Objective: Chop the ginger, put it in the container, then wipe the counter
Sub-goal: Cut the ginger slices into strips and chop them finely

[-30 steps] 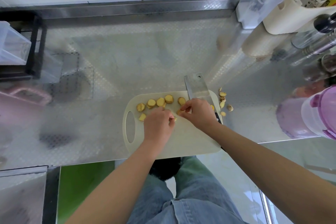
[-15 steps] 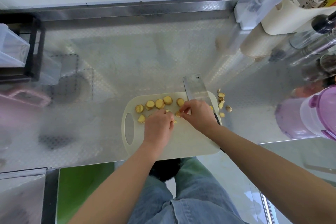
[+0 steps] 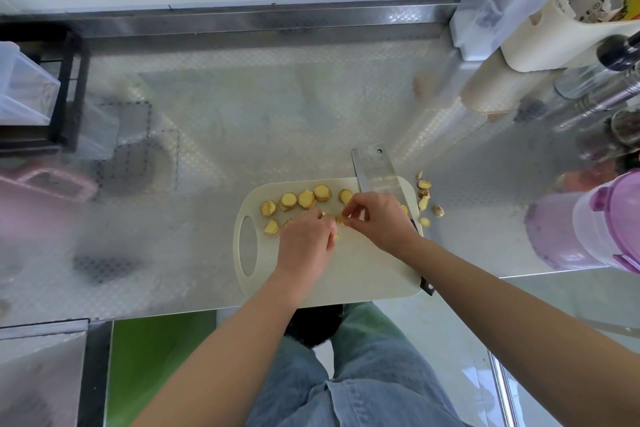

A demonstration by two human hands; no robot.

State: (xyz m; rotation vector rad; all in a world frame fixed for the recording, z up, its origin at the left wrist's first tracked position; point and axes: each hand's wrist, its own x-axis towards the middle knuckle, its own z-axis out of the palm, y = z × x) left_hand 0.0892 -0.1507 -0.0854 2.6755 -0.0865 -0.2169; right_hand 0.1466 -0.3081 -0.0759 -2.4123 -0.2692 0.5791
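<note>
My right hand (image 3: 381, 222) pinches a small ginger piece (image 3: 341, 220) between thumb and fingertips, low over the cutting board (image 3: 346, 274). My left hand (image 3: 306, 246) sits just beside it with its fingers curled down onto the board; I cannot tell whether it holds anything. More ginger slices (image 3: 306, 199) lie in a row along the board's far side. The cleaver (image 3: 375, 166) lies along the board's right edge. Ginger scraps (image 3: 424, 204) dot the worktop (image 3: 242, 114) just right of it, and a lilac container (image 3: 588, 229) stands further right.

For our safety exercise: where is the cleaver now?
In the head view, the cleaver lies at the right end of the cutting board, blade overhanging its far edge, partly under the right hand; ginger trimmings lie just right.
</note>
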